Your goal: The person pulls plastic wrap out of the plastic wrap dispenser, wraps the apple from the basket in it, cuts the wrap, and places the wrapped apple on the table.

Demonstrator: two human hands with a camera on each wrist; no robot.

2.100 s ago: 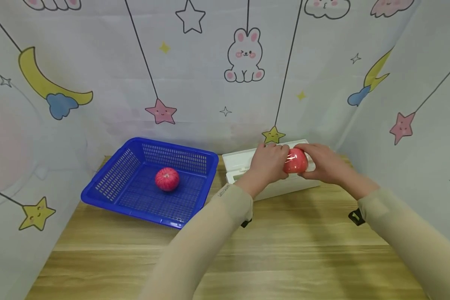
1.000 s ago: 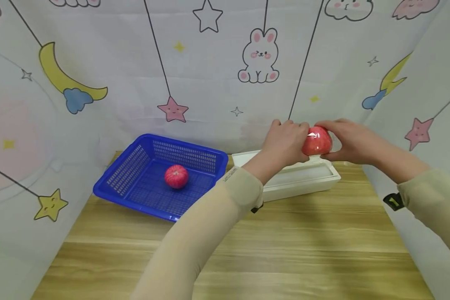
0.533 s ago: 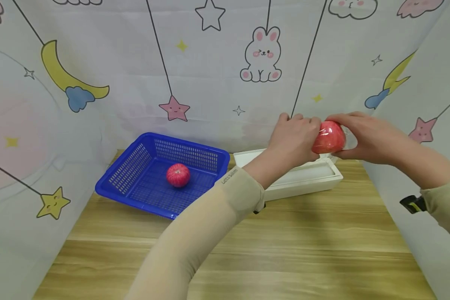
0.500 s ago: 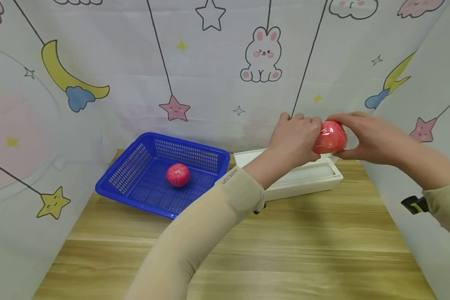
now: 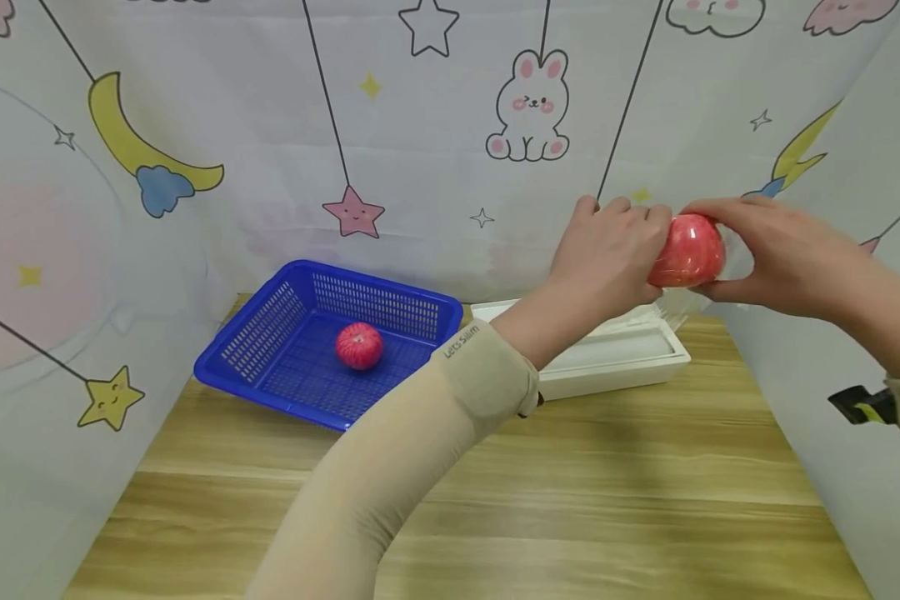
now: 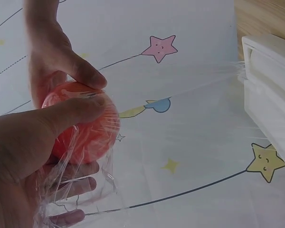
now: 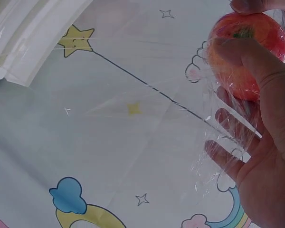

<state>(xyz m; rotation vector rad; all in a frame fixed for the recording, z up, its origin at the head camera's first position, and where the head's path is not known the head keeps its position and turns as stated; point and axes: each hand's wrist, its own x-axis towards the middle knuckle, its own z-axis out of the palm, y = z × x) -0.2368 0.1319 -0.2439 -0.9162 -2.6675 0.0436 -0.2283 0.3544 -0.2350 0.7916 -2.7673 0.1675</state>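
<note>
In the head view a red apple [image 5: 692,250] is held up above the back right of the table, glossy with clear wrap. My left hand [image 5: 606,254] grips it from the left, my right hand [image 5: 798,250] from the right, thumb below. Loose cling film [image 6: 78,183] bunches around the apple and fingers in the left wrist view. A stretched sheet of film runs from there to a white cling film dispenser [image 6: 270,90]. That long box [image 5: 615,377] lies on the table with its lid raised, partly hidden by the left forearm.
A blue plastic basket [image 5: 266,402] stands left of the dispenser, holding another red apple [image 5: 360,347]. The wooden table [image 5: 607,500] meets a patterned white cloth [image 5: 420,125] behind and at both sides.
Both hands have carried the apple up and to the right, away from the dispenser. More of the open box shows beneath. The head view has shifted slightly; the basket and its apple stay put.
</note>
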